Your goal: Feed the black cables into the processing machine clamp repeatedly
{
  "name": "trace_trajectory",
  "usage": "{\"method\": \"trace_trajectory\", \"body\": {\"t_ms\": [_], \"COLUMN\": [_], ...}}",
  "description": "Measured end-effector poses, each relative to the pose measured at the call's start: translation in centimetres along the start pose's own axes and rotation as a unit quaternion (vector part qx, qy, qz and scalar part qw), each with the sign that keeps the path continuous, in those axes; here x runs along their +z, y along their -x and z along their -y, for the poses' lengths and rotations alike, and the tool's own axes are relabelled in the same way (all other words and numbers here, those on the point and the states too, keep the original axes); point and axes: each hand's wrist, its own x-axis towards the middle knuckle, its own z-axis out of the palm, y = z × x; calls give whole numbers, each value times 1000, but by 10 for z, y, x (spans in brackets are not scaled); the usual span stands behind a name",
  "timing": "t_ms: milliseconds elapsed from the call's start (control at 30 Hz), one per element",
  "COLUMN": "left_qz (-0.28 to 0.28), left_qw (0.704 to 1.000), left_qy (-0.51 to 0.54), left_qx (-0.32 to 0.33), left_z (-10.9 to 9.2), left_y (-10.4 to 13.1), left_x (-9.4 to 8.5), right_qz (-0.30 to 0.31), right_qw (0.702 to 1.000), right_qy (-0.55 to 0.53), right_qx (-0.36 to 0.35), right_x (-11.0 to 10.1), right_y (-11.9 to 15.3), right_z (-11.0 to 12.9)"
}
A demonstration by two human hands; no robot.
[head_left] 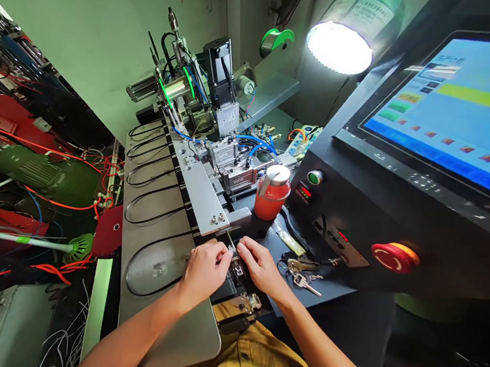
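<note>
At the near end of the machine's track, my left hand (207, 268) is closed, its thumb and fingers pinched together over a small metal fixture (236, 266). On the fixture's other side, my right hand (261, 264) is also closed in a pinch, its fingertips close to those of the left. Whatever lies between the fingertips is too small and too covered to name. Beside my left hand, a looped black cable (132, 264) lies on a flat metal plate (174, 331). Just beyond both hands is a long silver cover bar (204, 198) with screws at its near end.
Several more cable loops (125, 209) line the plate farther back. Right of the track stand a red bottle (272, 195), keys (303, 278) and a console with a red stop button (394, 257) and a screen (457, 113). A bright lamp (340, 47) hangs above; a green fan (79, 247) is left.
</note>
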Motion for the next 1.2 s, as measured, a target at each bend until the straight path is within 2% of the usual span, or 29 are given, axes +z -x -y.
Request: {"method": "trace_trajectory", "body": {"t_ms": [67, 167, 300, 367, 433, 533, 667, 733, 867, 1033, 1200], "left_qz": [-24, -59, -113, -119, -112, -76, -42, -33, -15, -8, -10], "left_qw": [999, 986, 939, 912, 899, 916, 965, 976, 980, 981, 981], "left_qy": [-23, -79, -187, -234, -258, -250, -164, -138, -128, -124, -128], "left_qx": [35, 134, 266, 314, 336, 306, 201, 167, 150, 147, 147], "left_z": [3, 9, 13, 11, 10, 10, 15, 19, 23, 21, 19], "left_y": [5, 11, 12, 10, 8, 8, 13, 14, 12, 11, 10], "left_x": [2, 3, 2, 1, -2, -6, -12, -12, -10, -10, -12], "right_qz": [-10, -15, -18, -21, -20, -38, -123, -102, -43, -74, -82], "right_qw": [1000, 999, 999, 999, 998, 998, 991, 993, 995, 989, 987], "right_qy": [-21, -33, -43, -47, -50, -26, 47, 65, 88, 96, 92], "right_qx": [5, 5, 5, 11, 20, 32, 25, 15, -16, -84, -101], "right_x": [2, 3, 4, 5, 6, 2, -14, -21, -23, -17, -16], "right_y": [1, 2, 2, 2, 2, 2, 6, 9, 15, 20, 22], "right_z": [-3, -4, -5, -6, -7, -8, -5, -1, 8, 15, 15]}}
